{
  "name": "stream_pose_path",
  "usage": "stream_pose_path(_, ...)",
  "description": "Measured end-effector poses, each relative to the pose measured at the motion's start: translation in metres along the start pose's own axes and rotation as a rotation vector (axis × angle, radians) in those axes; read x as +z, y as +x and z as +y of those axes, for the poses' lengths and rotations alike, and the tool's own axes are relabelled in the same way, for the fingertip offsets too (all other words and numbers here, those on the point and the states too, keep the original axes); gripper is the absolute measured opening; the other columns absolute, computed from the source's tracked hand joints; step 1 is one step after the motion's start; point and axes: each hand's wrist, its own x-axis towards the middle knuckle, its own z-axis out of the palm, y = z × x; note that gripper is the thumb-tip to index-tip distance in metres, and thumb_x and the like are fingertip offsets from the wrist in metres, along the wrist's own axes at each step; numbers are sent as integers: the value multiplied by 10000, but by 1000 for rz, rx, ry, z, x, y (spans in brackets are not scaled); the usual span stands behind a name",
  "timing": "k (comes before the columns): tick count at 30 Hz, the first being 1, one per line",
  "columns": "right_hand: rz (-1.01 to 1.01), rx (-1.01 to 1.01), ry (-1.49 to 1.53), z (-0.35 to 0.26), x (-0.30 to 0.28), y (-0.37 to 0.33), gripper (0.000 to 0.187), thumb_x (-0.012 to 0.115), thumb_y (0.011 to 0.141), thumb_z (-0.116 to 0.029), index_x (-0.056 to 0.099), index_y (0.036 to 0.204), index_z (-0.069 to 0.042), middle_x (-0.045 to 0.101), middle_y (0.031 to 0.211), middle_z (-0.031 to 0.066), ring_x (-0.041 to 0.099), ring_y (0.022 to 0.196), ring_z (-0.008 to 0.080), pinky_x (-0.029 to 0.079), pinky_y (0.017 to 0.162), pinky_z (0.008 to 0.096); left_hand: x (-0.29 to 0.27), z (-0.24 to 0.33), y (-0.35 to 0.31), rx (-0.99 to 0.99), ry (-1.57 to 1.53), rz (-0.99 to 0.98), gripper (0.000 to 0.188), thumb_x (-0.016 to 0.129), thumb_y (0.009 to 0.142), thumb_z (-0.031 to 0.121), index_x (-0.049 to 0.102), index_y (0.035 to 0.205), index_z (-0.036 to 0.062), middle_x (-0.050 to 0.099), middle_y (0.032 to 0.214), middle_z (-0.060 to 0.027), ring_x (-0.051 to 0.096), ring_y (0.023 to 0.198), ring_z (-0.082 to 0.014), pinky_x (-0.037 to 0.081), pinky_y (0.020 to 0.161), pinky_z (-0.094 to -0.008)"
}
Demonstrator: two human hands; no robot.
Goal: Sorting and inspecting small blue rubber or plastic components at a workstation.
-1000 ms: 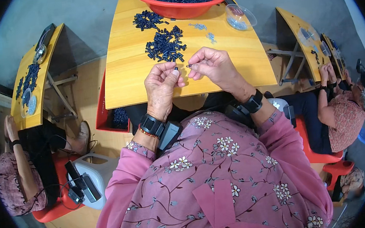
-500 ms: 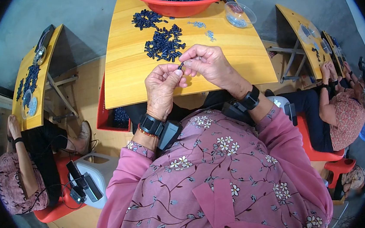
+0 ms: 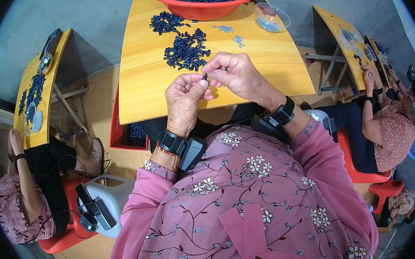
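Both hands' fingers [image 3: 219,74] pinch one small dark cylinder [image 3: 205,77].

We're looking in on what seems a small hand-assembly workshop: here's a yellow counter [image 3: 274,72] heaped with small dark pieces [image 3: 187,51], a red basin [image 3: 209,12] piled with more, and people [image 3: 396,137] seated at similar counters [image 3: 33,139] either side.
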Motion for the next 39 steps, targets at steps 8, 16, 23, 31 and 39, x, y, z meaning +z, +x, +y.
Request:
stream_pose_path(8,-35,-111,-80,-2,1,0,133,570,872,50,690,926,27,635,827,68,605,691,92,503,614,231,-2,-2,-1,-11,25,-17,99,627,900,0,595,991,-22,687,894,-151,650,701,-157,564,641,-268)
stream_pose_path(16,-79,13,20,-1,-2,0,175,553,834,94,690,928,38,632,801,60,602,662,88,502,599,231,1,-4,-4,-18,31,27,76,617,895,-26,574,957,-24,670,870,-139,677,755,-193,581,653,-293)
stream_pose_path(23,-1,-162,-143,6,5,-11,190,562,825,98,696,944,35,631,818,60,602,666,85,501,606,231,4,-8,-6,10,30,25,70,613,893,-38,570,946,-24,664,873,-135,686,786,-209,589,664,-300)
stream_pose_path(31,-27,-13,33,2,-7,-14,287,627,860,33,628,1146,11,617,907,55,601,688,67,521,652,218,-3,-7,-3,-92,-188,-21,80,599,919,22,618,989,-11,667,876,-99,663,755,-169,593,692,-311)
stream_pose_path(39,-43,-232,-454,-5,1,-16,381,729,777,10,623,1142,22,601,857,47,619,665,92,507,613,235,-1,-3,-3,-112,-257,-8,65,615,895,2,627,953,-23,680,905,-109,657,751,-157,570,681,-277)
